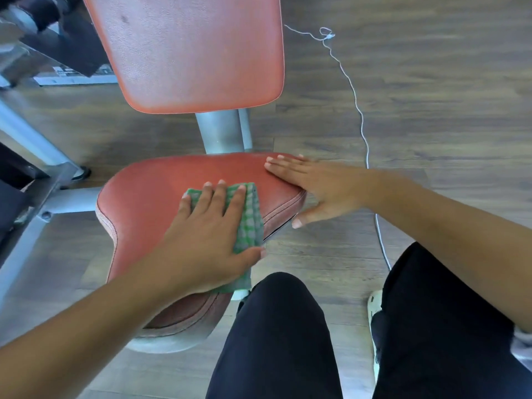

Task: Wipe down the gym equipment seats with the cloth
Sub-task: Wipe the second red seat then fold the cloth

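Left hand [211, 223], fingers flat, presses green checked cloth [250, 214] onto red padded vinyl seat [149, 203]; beside it, right hand [313, 185] lies flat, likely steadying.

The cloth [250, 217], green-and-grey checked, lies spread flat on the right half of the seat [155, 194], reaching its near edge. The seat is a red padded cushion, level, with stitched edges.
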Demonstrator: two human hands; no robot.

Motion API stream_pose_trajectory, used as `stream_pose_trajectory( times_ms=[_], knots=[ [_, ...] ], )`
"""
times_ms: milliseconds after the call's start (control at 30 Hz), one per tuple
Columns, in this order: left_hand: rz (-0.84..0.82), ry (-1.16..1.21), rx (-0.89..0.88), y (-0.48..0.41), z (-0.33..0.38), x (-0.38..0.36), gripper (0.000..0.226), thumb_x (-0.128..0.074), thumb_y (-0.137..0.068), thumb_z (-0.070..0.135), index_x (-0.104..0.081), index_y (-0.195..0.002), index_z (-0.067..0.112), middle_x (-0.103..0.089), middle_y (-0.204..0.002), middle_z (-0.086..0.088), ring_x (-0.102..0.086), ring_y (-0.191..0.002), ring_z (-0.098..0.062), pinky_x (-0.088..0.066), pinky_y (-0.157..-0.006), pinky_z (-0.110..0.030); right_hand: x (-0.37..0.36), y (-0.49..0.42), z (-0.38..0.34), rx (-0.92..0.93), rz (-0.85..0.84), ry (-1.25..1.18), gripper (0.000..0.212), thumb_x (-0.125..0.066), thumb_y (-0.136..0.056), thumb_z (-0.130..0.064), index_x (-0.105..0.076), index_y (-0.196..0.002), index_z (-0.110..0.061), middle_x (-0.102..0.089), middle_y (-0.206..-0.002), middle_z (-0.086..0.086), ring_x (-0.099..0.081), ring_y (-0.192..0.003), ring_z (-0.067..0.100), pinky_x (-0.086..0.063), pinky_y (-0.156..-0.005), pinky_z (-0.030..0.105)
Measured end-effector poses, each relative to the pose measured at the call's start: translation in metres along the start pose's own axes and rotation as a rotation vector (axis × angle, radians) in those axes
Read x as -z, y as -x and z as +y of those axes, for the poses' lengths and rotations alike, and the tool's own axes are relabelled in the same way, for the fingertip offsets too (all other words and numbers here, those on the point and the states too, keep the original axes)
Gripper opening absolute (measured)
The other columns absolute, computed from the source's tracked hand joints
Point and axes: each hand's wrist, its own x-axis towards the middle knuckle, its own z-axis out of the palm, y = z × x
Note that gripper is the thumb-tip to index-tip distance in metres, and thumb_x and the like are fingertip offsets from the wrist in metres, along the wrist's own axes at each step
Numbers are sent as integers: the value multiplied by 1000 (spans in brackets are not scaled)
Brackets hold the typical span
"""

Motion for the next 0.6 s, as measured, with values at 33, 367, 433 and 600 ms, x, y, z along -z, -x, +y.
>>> stream_pose_trajectory(
  times_ms=[33,367,433,600],
  knots=[
    [7,-2,18,-11,7,1,107,-8,-67,84,21,-148,19,15,-158,-12,13,-146,-28,2,-118,-50,1,0,1,2,-9,-3,112,-57,-77,-71,6,-153,-17,8,-161,-1,12,-144,5,10,-115,24],
    [43,-7,36,-17,12,-1,97,-18,-80,76,22,-148,19,17,-158,-14,14,-146,-29,3,-118,-49,4,0,-2,-23,-47,-38,103,-48,-76,-58,7,-152,-16,10,-160,-1,15,-143,4,9,-115,21],
    [67,22,47,2,0,-4,102,3,-65,80,24,-147,22,19,-158,-10,18,-145,-25,5,-119,-46,7,-2,-4,-43,-64,-102,92,-40,-80,-52,3,-152,-17,8,-160,-1,14,-144,4,9,-117,22],
    [117,246,139,31,-52,-14,103,6,-62,86,10,-150,33,14,-159,3,16,-145,-11,7,-118,-35,9,-20,-31,-163,-13,-227,71,-22,-97,-59,-2,-154,-21,6,-160,-9,12,-143,-2,10,-116,20]
  ],
)
